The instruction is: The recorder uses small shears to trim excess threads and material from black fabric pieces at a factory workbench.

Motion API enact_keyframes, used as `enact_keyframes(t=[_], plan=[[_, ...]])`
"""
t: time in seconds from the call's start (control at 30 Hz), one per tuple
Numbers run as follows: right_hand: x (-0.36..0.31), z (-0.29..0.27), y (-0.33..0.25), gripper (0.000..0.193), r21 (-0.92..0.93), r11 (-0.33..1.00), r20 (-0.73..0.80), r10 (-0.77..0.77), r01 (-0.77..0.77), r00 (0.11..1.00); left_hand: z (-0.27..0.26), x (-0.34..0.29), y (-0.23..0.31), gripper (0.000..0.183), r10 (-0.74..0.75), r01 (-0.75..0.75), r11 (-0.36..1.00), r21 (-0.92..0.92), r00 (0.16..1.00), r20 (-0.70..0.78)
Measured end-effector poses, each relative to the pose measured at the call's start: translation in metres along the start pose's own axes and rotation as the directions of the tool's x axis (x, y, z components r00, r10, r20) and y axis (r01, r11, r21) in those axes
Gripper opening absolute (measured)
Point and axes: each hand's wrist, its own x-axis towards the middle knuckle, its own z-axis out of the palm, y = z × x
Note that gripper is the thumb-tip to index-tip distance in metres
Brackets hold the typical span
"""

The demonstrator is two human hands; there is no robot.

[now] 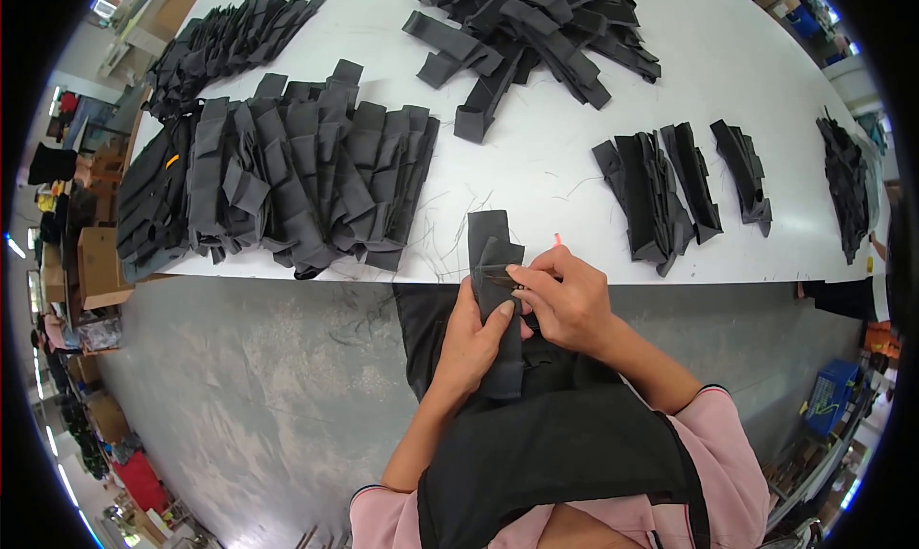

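Note:
My left hand (471,339) grips a dark grey folded fabric strip (490,225) upright at the table's front edge, thumb across its face. The strip's lower end hangs over my black apron. My right hand (567,300) closes around what look like small thread snips (497,272). Their thin dark tips lie across the upper part of the strip, and a pinkish-orange end (558,240) sticks out above my fingers. Most of the tool is hidden in my hand. Whether the tips are cutting anything, I cannot tell.
Overlapping grey fabric strips (316,156) cover the table's left side. A loose heap (536,32) lies at the far middle; smaller bundles (651,200) sit at the right. Loose threads (436,238) are scattered on the white table (517,171). Cartons (103,262) stand left, a blue crate (831,396) right.

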Motion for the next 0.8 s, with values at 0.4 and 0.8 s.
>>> enact_keyframes(t=[0.4, 0.8], plan=[[0.0014, -0.0004, 0.0004, 0.03, 0.124, 0.988, 0.032, 0.087, -0.09, 0.996, 0.0007, 0.0006, 0.0035, 0.027, -0.013, 0.012, 1.0, 0.009, 0.999, 0.04], [0.0011, -0.0011, -0.001, 0.027, 0.05, 0.998, 0.026, 0.039, -0.04, 0.999, 0.0034, -0.0006, 0.0033, 0.025, 0.006, -0.007, 0.998, 0.064, 1.0, 0.025]])
